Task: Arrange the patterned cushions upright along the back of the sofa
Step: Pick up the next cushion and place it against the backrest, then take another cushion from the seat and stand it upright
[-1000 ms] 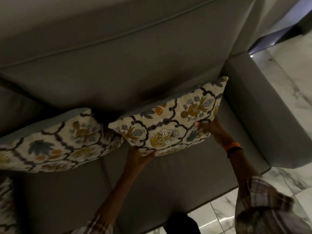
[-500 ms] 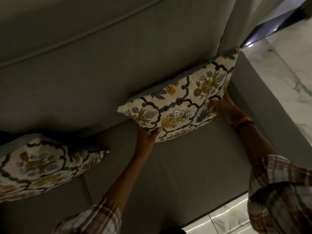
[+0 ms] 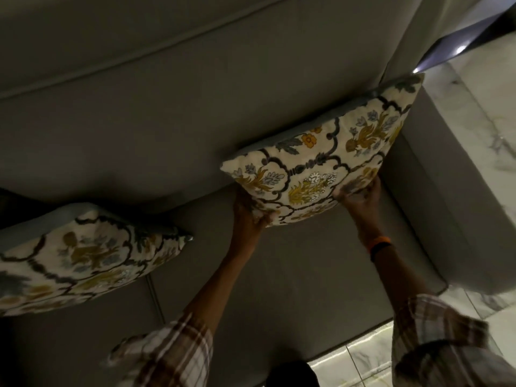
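Hands first: left hand point(image 3: 252, 210) and right hand point(image 3: 360, 195) both grip the patterned cushion point(image 3: 321, 163) by its lower edge, pressed against the sofa back point(image 3: 195, 121) near the armrest point(image 3: 452, 191). Second cushion point(image 3: 83, 255) already leans there, so nearly done.

The held cushion point(image 3: 321, 169) stands against the sofa back point(image 3: 167, 113) at 2 o'clock, beside the armrest point(image 3: 435, 191). The second cushion point(image 3: 83, 261) leans at 9 o'clock, well apart. The floor point(image 3: 491, 113) lies beyond the armrest at 3 o'clock.
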Demonstrator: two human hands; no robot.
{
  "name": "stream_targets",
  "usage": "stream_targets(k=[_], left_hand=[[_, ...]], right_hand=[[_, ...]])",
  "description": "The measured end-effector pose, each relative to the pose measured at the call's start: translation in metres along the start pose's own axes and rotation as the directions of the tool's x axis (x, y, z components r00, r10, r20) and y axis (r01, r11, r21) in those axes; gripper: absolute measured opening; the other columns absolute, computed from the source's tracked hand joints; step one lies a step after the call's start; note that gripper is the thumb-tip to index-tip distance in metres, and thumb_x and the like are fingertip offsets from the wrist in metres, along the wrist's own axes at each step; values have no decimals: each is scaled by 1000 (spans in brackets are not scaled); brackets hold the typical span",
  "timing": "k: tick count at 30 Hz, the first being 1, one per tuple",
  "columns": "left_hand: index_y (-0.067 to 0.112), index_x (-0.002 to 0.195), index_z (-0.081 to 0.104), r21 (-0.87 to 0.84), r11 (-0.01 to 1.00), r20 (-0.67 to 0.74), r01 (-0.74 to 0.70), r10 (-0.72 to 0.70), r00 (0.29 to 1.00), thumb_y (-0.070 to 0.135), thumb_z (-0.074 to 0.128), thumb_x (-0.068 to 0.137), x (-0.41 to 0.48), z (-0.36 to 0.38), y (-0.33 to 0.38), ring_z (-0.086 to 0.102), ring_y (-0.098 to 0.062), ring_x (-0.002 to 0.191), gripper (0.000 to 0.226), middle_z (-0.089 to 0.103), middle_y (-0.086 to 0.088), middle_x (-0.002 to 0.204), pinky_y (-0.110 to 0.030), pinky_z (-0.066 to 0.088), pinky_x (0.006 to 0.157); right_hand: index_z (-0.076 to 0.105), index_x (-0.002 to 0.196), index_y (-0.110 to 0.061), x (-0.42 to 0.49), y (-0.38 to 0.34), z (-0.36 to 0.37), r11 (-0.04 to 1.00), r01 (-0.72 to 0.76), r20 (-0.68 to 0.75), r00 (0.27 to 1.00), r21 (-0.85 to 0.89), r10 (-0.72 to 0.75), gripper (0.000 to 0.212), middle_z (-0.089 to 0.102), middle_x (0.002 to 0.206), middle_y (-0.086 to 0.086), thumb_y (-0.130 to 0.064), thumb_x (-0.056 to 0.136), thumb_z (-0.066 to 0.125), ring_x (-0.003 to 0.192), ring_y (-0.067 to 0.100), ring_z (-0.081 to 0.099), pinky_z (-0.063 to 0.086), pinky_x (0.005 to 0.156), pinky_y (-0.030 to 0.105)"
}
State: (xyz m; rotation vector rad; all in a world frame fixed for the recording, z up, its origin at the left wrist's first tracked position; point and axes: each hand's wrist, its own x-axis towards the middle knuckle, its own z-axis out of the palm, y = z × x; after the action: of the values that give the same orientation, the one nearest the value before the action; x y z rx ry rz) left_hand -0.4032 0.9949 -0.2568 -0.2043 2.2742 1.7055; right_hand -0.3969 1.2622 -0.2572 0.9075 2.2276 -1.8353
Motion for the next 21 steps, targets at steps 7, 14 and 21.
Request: stream_targets(k=[7, 14, 21], left_hand=[[24, 153, 14, 545, 835, 125, 78, -173, 977, 70, 43, 85, -126, -95, -111, 25, -22, 146, 87, 25, -5, 159, -41, 33, 116], [18, 143, 38, 753, 644, -15, 132, -183, 983, 73, 17, 89, -269, -298, -211, 46, -33, 134, 81, 48, -12, 145, -57, 45, 100], [17, 140, 46, 786, 576, -162, 224, -158, 974, 63, 36, 89, -381, -527, -280, 46, -34, 135, 69, 51, -12, 143, -59, 37, 107]], right_hand=[[12, 166, -15, -166, 86, 157, 882, -207, 102, 957, -423, 273, 127, 16, 173, 10, -51, 72, 89, 158, 32, 22, 29, 125, 49], [19, 165, -14, -352, 103, 359, 803, 13, 329, 916, -595, 229, 106, 23, 170, 10, -53, 85, 77, 157, 30, 25, 28, 125, 47], [22, 164, -18, -502, 92, 556, 763, 188, 476, 862, -619, 174, 102, 26, 169, 9, -58, 86, 73, 156, 32, 26, 29, 124, 53]])
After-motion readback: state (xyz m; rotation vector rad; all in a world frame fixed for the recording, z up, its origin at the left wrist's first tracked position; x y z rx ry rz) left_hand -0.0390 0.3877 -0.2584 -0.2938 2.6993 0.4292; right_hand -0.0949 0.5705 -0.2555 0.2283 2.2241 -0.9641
